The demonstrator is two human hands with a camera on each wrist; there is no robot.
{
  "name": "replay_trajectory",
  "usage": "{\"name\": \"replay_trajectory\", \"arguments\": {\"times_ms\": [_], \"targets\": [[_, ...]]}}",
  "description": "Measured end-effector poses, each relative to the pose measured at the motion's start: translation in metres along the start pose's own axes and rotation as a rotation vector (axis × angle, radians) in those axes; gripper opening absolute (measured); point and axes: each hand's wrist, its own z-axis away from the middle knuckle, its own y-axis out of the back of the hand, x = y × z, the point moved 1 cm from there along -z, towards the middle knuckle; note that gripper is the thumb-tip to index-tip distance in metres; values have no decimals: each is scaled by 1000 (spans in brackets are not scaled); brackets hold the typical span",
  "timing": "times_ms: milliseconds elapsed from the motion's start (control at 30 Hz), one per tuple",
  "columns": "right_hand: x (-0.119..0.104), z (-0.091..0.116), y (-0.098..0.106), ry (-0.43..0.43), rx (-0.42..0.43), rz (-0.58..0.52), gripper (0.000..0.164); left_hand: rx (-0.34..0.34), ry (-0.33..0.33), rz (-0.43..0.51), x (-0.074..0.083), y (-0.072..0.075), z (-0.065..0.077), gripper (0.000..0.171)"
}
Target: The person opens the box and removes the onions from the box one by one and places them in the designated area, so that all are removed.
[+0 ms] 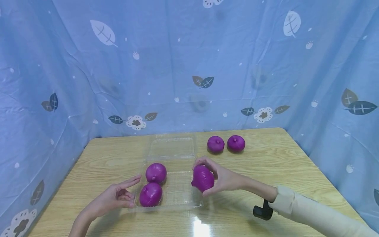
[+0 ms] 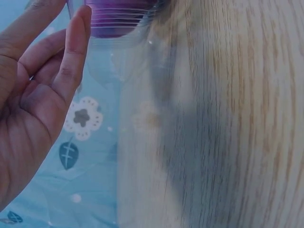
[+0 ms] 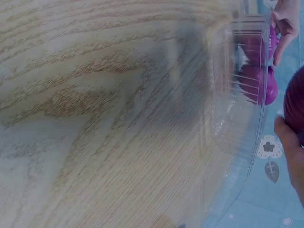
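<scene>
A clear plastic clamshell box (image 1: 177, 207) lies on the table with its lid (image 1: 171, 146) folded back. Two purple onions (image 1: 156, 173) sit in its left half, one in front of the other. My left hand (image 1: 113, 199) is at the box's left side, fingers extended and fingertips at the wall; in the left wrist view, fingertips (image 2: 78, 28) are beside the clear wall. Over the box's right edge, my right hand (image 1: 220, 177) holds a third purple onion (image 1: 203, 178) between thumb and fingers, its stem end tilted left. The right wrist view shows this onion (image 3: 297, 99) only partly.
Two more purple onions (image 1: 215, 144) stand side by side at the back right of the wooden table (image 1: 266, 164). A blue patterned curtain (image 1: 177, 65) surrounds the back and sides. A black device (image 1: 263, 210) is strapped at the right wrist.
</scene>
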Motion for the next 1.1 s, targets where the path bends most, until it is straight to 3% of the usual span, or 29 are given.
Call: {"name": "replay_trajectory", "arguments": {"times_ms": [300,633,900,1100], "targets": [[1,8,7,9,175,42,72,10,9,-19,-1,0,-1,78],[13,18,8,9,249,10,59,7,14,-17,-2,-1,0,77],[12,35,15,-21,196,169,58,6,8,-27,-3,-1,-1,76],[13,50,28,15,145,11,51,-5,16,-14,-3,-1,-1,75]]}}
